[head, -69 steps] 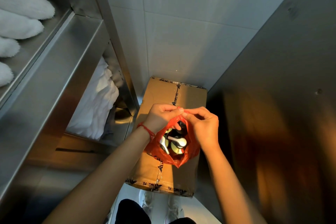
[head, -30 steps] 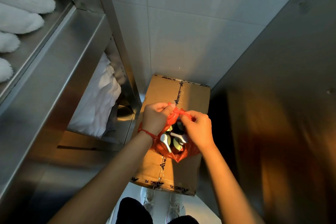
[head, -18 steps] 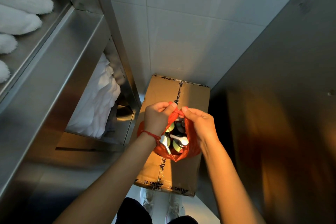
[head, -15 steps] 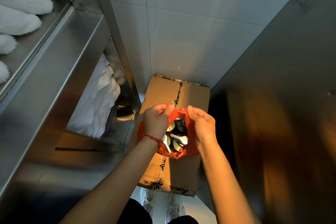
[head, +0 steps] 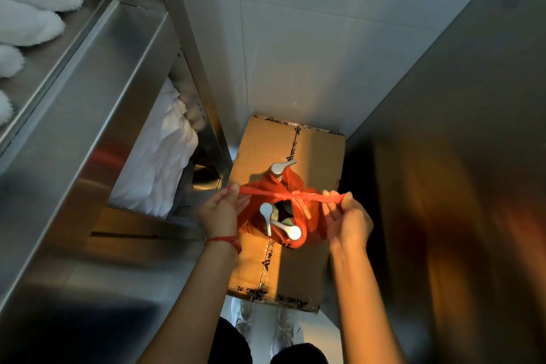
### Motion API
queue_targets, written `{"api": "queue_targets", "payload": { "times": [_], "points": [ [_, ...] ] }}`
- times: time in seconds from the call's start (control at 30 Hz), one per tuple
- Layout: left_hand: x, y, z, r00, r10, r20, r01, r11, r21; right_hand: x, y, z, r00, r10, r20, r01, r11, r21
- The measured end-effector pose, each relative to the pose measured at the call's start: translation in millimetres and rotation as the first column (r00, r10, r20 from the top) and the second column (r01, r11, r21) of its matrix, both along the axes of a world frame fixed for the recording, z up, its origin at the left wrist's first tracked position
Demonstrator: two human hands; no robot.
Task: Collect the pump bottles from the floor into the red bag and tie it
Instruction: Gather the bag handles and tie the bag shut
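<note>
The red bag (head: 310,223) rests on a taped cardboard box (head: 298,272). Silver pump heads of the pump bottles (head: 291,230) stick up inside it, and one pump head (head: 279,168) pokes out at the far side. The two bag handles are crossed in a knot (head: 295,195) above the opening and stretched out sideways. My left hand (head: 220,211) pinches the left handle end between thumb and fingers. My right hand (head: 345,217) pinches the right handle end the same way. The bottle bodies are hidden by the bag.
A steel rack (head: 88,115) stands on the left with folded white towels (head: 159,162) on its lower shelf and rolled ones (head: 26,18) higher up. A tiled wall (head: 295,47) is ahead, a metal panel (head: 458,156) on the right. White shoes (head: 283,325) show below the box.
The hands were close together over the bag mouth, working the handles. Now they have moved apart, pulling the crossed handles taut into a knot; one pump head shows at the far side.
</note>
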State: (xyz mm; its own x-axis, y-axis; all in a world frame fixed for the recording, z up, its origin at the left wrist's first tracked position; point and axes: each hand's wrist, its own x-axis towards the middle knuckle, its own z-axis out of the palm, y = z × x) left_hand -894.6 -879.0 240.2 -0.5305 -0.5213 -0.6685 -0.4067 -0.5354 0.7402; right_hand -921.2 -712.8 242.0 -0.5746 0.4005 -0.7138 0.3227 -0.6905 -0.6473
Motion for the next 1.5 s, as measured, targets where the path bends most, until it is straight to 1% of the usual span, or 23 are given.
{"api": "queue_targets", "payload": {
  "times": [0.1,0.17,0.27,0.4,0.5,0.57,0.6,0.73,0.8,0.9,0.97,1.03,1.07,1.13,1.17,1.23,1.27,1.33,1.4,1.5],
  "points": [
    [-5,2,5,0.989,0.031,-0.145,-0.002,0.981,0.195,0,1,5,0.994,0.012,-0.113,-0.017,0.999,-0.047],
    [-7,3,8,0.982,0.056,-0.181,-0.008,0.966,0.259,-2,-1,8,0.994,0.0,-0.113,-0.008,0.998,-0.066],
    [-10,2,8,0.989,0.111,-0.1,-0.072,0.943,0.326,-6,-2,10,0.999,-0.039,-0.024,0.036,0.995,-0.098],
    [-5,-4,6,0.994,0.113,-0.003,-0.103,0.913,0.396,-8,2,8,0.996,-0.049,0.07,0.058,0.989,-0.138],
    [2,-10,5,0.992,0.121,0.036,-0.124,0.888,0.442,-4,12,4,0.994,-0.055,0.097,0.065,0.992,-0.105],
    [3,-17,6,0.988,0.15,0.023,-0.144,0.883,0.447,0,19,6,0.995,-0.063,0.073,0.071,0.992,-0.105],
    [3,-22,5,0.989,0.15,-0.001,-0.135,0.895,0.426,2,22,5,0.998,-0.052,0.045,0.056,0.995,-0.087],
    [-5,-28,9,0.993,0.057,-0.1,-0.023,0.951,0.309,-2,25,15,0.991,0.083,-0.105,-0.081,0.996,0.023],
    [-10,-23,14,0.992,-0.032,-0.121,0.057,0.977,0.205,-6,23,19,0.977,0.153,-0.148,-0.139,0.985,0.101],
    [-16,-18,20,0.978,-0.143,-0.153,0.153,0.987,0.055,-7,20,28,0.937,0.27,-0.223,-0.223,0.951,0.214],
    [-18,-18,23,0.965,-0.2,-0.168,0.199,0.98,-0.024,-7,17,34,0.885,0.395,-0.247,-0.311,0.895,0.319],
    [-22,-15,25,0.932,-0.311,-0.188,0.282,0.945,-0.166,-9,12,42,0.806,0.522,-0.28,-0.39,0.823,0.412],
    [-25,-12,27,0.902,-0.386,-0.194,0.334,0.908,-0.253,-10,8,45,0.764,0.58,-0.283,-0.424,0.782,0.458],
    [-34,-3,33,0.816,-0.543,-0.201,0.436,0.804,-0.405,-14,-1,52,0.706,0.662,-0.251,-0.462,0.699,0.546],
    [-38,1,35,0.765,-0.61,-0.206,0.48,0.754,-0.449,-16,-5,55,0.69,0.686,-0.231,-0.469,0.667,0.579],
    [-48,9,38,0.681,-0.701,-0.211,0.541,0.677,-0.499,-21,-11,58,0.657,0.728,-0.197,-0.469,0.598,0.65],
    [-52,12,38,0.658,-0.724,-0.207,0.557,0.653,-0.514,-23,-13,60,0.639,0.749,-0.173,-0.461,0.553,0.694],
    [-60,15,36,0.649,-0.729,-0.218,0.559,0.651,-0.513,-28,-16,62,0.614,0.777,-0.139,-0.421,0.471,0.775],
    [-65,16,35,0.647,-0.719,-0.254,0.552,0.672,-0.494,-33,-18,62,0.605,0.782,-0.153,-0.374,0.449,0.811],
    [-66,16,33,0.628,-0.718,-0.3,0.563,0.686,-0.461,-39,-20,60,0.592,0.789,-0.165,-0.383,0.456,0.803]
  ]
}}
